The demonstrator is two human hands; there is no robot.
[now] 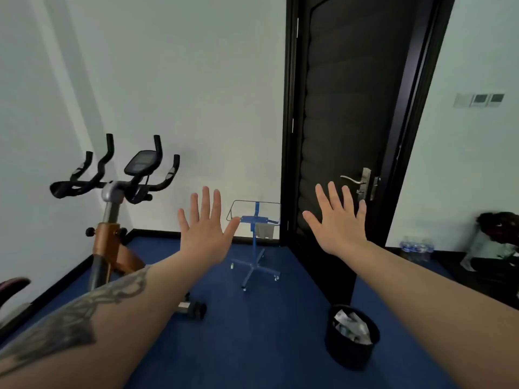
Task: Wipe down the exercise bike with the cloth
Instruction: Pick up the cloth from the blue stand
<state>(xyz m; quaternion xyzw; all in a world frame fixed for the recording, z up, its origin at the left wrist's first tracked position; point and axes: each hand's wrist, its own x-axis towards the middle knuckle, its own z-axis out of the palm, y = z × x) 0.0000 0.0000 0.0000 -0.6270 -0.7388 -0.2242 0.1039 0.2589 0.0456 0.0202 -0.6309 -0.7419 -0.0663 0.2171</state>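
One exercise bike (112,209) is counted, fitted with one display console (141,162) and four upturned handlebar ends. One saddle (12,286) is seen in part at the left edge. One blue wheeled stand (257,248) is recorded, with one wire basket (254,210) on top and one grey cloth (264,230) hung from it. One black door (356,108) is listed, bearing one lever handle (354,180). One black waste bin (352,336) is noted, filled with crumpled paper. One pack of water bottles (416,247) is entered; the bottles within cannot be counted. Three wall switch plates (479,100) are tallied. One dark bag (498,224) is seen. Two hands are counted: one left hand (206,234), one right hand (338,223), five fingers spread on each.
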